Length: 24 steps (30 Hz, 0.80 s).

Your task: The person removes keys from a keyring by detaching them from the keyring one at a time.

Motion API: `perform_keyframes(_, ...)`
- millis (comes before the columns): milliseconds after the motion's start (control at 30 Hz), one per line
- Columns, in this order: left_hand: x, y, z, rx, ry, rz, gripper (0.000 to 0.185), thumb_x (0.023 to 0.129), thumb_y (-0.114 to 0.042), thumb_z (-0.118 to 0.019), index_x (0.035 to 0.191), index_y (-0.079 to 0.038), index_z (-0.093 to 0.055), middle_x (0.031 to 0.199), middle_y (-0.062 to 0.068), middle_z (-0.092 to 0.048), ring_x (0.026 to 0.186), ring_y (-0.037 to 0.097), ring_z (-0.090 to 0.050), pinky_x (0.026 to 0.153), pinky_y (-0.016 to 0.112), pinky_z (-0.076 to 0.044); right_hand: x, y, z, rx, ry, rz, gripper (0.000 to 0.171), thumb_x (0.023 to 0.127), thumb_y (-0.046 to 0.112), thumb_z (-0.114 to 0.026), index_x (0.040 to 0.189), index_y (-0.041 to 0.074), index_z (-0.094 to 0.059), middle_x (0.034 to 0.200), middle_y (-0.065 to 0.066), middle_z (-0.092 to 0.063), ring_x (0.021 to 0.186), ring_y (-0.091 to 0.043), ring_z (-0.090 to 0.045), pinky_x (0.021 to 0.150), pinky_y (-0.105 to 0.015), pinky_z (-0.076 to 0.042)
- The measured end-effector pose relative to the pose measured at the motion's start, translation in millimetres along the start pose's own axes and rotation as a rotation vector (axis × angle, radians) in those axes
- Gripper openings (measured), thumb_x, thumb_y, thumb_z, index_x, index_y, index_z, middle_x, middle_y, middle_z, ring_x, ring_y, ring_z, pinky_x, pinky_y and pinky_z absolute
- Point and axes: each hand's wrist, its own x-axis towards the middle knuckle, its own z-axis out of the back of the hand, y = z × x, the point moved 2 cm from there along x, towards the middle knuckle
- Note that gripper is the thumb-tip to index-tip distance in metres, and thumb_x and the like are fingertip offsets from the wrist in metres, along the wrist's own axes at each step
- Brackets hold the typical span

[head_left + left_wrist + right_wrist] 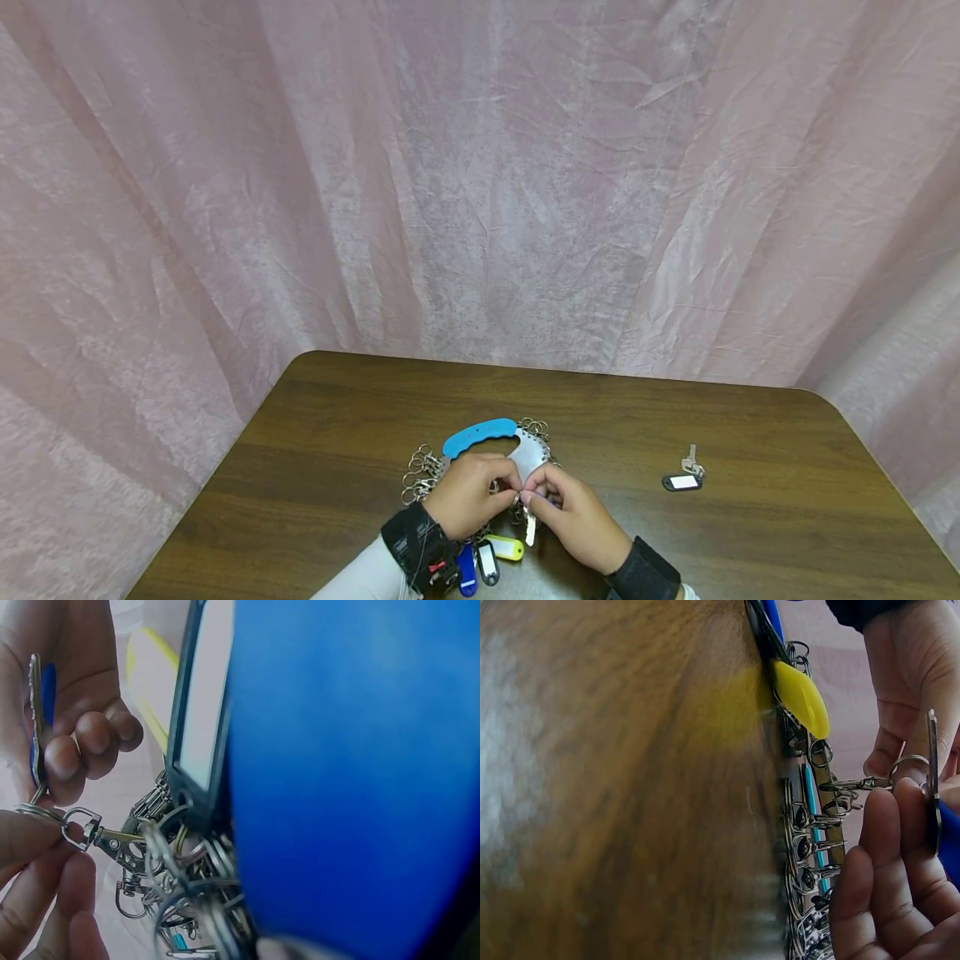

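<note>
text: none readable | tags (504, 547): label windows look blank | far tag (682, 482): white insert, seemingly unmarked, too small to tell

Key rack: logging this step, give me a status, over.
Both hands at the key rack. Left hand pinches a snap clip; right hand holds a key on its ring. Spare key with black tag lies apart, nothing blocking.
</note>
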Motion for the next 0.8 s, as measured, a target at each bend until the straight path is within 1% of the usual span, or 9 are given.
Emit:
perform_keyframes(67, 0.0, -0.2, 0.2, -0.003, 0.0, -0.009, 0.014, 0.086, -0.007, -0.074, 0.085, -0.02, -0.069, 0.087, -0.008, -0.07, 0.083, 0.0, -0.061, 0.076, 0.021, -0.054, 0.0, -0.1, 0.3, 0.0, 0.001, -0.016, 0.014, 0.098, 0.023, -0.065, 0.098, 0.01, -0.062, 0.082, 0.001, -0.06, 0.074, -0.001, -0.055, 0.069, -0.021, -0.047)
perform_keyframes(200, -0.2, -0.5, 0.3, 0.003, -0.007, -0.021, 0.015, 0.086, -0.007, -0.074, 0.084, -0.02, -0.069, 0.087, -0.009, -0.069, 0.083, -0.001, -0.061, 0.076, 0.022, -0.054, -0.1, 0.4, 0.7, -0.002, 0.001, -0.048, 0.014, 0.098, 0.024, -0.065, 0.098, 0.01, -0.062, 0.083, 0.0, -0.062, 0.076, -0.002, -0.057, 0.07, -0.021, -0.047)
perform_keyframes(400, 0.3, -0.3, -0.2, 0.005, -0.003, 0.004, 0.014, 0.087, -0.009, -0.073, 0.084, -0.021, -0.07, 0.087, -0.011, -0.068, 0.082, -0.001, -0.06, 0.076, 0.019, -0.053, -0.1, 1.1, 0.9, 0.009, 0.0, -0.075, 0.013, 0.099, 0.025, -0.065, 0.097, 0.013, -0.061, 0.082, 0.0, -0.061, 0.074, -0.002, -0.056, 0.069, -0.02, -0.046)
perform_keyframes(567, 0.3, 1.0, -0.7, -0.018, 0.001, 0.036, 0.01, 0.087, -0.01, -0.073, 0.087, -0.02, -0.071, 0.087, -0.01, -0.068, 0.082, -0.002, -0.06, 0.075, 0.018, -0.052, 0.0, 0.9, 1.1, 0.025, -0.001, -0.051, 0.012, 0.099, 0.024, -0.065, 0.098, 0.013, -0.062, 0.082, 0.001, -0.059, 0.071, -0.002, -0.053, 0.065, -0.02, -0.045)
perform_keyframes(667, -0.1, 2.2, -0.9, -0.03, -0.007, 0.038, 0.009, 0.087, -0.01, -0.073, 0.088, -0.018, -0.071, 0.087, -0.009, -0.068, 0.081, -0.001, -0.06, 0.075, 0.018, -0.052, 0.0, 0.8, 0.9, 0.034, 0.002, -0.024, 0.011, 0.099, 0.023, -0.064, 0.099, 0.013, -0.062, 0.083, 0.001, -0.06, 0.072, -0.001, -0.053, 0.065, -0.02, -0.045)
perform_keyframes(800, -0.6, 3.5, -0.6, -0.04, -0.016, 0.037, 0.009, 0.087, -0.009, -0.074, 0.088, -0.018, -0.07, 0.087, -0.007, -0.069, 0.082, -0.001, -0.059, 0.074, 0.017, -0.051, 0.3, 1.1, 0.6, 0.025, 0.001, 0.011, 0.002, 0.098, 0.017, -0.065, 0.098, 0.016, -0.062, 0.083, 0.001, -0.062, 0.072, -0.001, -0.054, 0.064, -0.021, -0.046)
